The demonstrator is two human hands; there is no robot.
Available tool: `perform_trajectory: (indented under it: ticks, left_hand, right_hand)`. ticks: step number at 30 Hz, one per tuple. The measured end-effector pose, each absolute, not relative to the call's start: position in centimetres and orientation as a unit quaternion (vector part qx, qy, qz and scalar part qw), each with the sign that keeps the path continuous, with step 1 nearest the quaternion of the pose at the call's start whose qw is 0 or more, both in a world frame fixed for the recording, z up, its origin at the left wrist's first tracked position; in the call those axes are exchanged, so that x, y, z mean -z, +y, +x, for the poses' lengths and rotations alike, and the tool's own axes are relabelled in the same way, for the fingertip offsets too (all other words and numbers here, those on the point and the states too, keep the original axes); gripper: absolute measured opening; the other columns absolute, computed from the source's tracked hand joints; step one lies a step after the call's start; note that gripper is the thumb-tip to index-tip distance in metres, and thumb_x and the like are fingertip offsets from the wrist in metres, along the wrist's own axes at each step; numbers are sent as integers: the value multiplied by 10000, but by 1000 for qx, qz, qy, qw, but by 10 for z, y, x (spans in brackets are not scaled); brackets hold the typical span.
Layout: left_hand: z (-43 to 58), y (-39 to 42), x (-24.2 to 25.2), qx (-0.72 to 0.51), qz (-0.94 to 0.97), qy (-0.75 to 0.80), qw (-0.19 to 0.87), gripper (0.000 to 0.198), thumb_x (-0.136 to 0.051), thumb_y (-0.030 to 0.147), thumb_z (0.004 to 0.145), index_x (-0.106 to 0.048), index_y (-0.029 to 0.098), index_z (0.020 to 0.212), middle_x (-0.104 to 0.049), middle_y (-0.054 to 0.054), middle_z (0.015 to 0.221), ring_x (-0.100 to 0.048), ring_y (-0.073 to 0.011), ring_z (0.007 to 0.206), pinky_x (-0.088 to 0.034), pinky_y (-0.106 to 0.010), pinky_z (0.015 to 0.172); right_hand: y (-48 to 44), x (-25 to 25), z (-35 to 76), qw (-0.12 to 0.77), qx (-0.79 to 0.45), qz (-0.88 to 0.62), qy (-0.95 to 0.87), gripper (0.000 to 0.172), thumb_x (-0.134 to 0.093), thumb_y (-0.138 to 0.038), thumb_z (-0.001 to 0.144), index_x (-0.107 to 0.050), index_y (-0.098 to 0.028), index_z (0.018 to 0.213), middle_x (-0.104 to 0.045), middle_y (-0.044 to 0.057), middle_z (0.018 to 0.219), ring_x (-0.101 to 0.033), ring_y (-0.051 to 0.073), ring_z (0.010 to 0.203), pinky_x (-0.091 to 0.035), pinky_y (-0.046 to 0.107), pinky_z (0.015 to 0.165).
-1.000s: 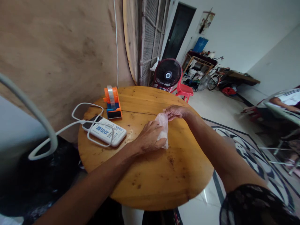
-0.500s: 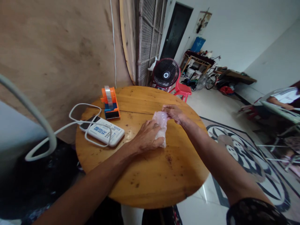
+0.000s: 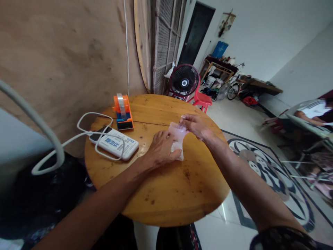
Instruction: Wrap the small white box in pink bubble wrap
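Observation:
A small packet of pale pinkish bubble wrap (image 3: 178, 140) lies on the round wooden table (image 3: 166, 198). My left hand (image 3: 162, 147) rests over its left side, thumb across the lower part and fingers near the upper part, gripping it against the tabletop. At the packet's upper right edge, my right hand (image 3: 194, 125) has its fingertips pinched together on the wrap. Whatever is inside the wrap cannot be made out. Left of the hands stands an orange and blue tape dispenser (image 3: 124, 113) with a roll of clear tape.
A white device with a dark screen (image 3: 114, 143) lies at the table's left, a looped white cable (image 3: 85, 132) over it. Beyond the table are a fan (image 3: 184, 82) and a red plastic chair (image 3: 202, 99). Another person (image 3: 314, 113) sits far right.
My right hand's fingers have shifted slightly at the packet's upper edge, and the wrap there looks flatter. My left hand stays on the packet. The view has tilted a little.

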State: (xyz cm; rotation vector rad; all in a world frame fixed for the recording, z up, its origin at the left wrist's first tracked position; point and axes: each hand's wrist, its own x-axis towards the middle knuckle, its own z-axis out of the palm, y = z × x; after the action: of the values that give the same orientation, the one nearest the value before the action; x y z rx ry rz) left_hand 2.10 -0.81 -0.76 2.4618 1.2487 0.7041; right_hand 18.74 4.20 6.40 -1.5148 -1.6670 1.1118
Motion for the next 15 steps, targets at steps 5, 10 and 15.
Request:
perform_trajectory:
  ticks: [5, 10, 15]
  left_hand:
    - [21, -11, 6, -248, 820, 497, 139, 460, -573, 497, 756, -573, 158, 1067, -587, -133, 1060, -540, -320, 1020, -434, -441, 880]
    - [20, -12, 3, -265, 769, 553, 179, 754, -631, 588, 685, -431, 163, 1275, -581, -175, 1186, -555, -354, 1097, -434, -432, 873]
    - [17, -11, -2, -242, 776, 537, 228, 688, -628, 543, 716, -454, 178, 1273, -629, -164, 1174, -576, -357, 1087, -438, -442, 870]
  right_hand:
    - [18, -65, 186, 327, -399, -562, -647, 253, -613, -418, 799, -479, -218, 719, -536, -5, 666, -507, 125, 614, -415, 227, 558]
    - [7, -64, 190, 343, -406, -544, -649, 253, -619, -433, 782, -497, -219, 724, -542, -8, 683, -494, 119, 611, -427, 239, 599]
    - [0, -67, 191, 339, -407, -535, -658, 279, -624, -473, 778, -512, -218, 752, -570, 2, 724, -529, 132, 653, -464, 258, 644]
